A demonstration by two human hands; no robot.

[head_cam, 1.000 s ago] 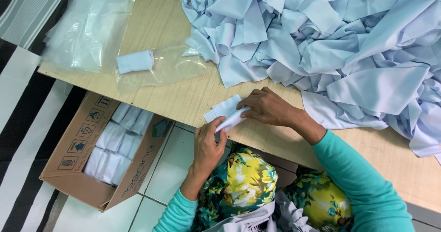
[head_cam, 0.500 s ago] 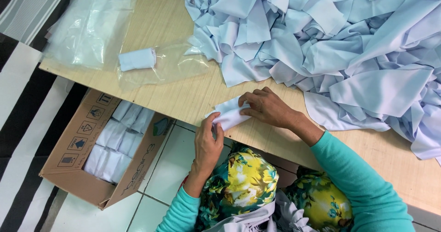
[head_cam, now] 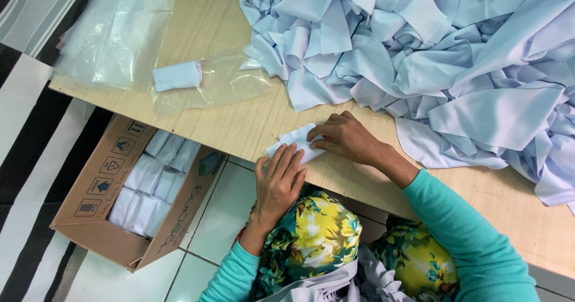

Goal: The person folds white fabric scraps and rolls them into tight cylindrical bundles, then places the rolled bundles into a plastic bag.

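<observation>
So I've got one small folded piece of pale blue cloth [head_cam: 297,143] pinned flat right at the near edge of the desk [head_cam: 239,125], partly hanging over that edge. It's a little rectangle, smooth, same pale colour as everything else here. Its long axis runs slanted, from the near edge up and away toward the big pile, roughly low-left to high-right.

My left hand [head_cam: 278,182] lies on its lower end, fingers stretched out flat and close together, pressing down rather than gripping. My right hand [head_cam: 347,139] sits on the upper end, fingers curled with the tips pushing on the cloth; thumb's tucked under, so can't tell if it's pinching.

Counts: one huge heap of pale blue fabric pieces [head_cam: 431,56] over the far right of the desk, too tangled to count. One rolled piece [head_cam: 177,76] inside one clear plastic bag [head_cam: 224,86] mid-desk, plus a stack of empty clear bags [head_cam: 114,32] at the far left corner. One open cardboard box [head_cam: 129,194] on the floor below the left edge, with packed pieces inside.
</observation>
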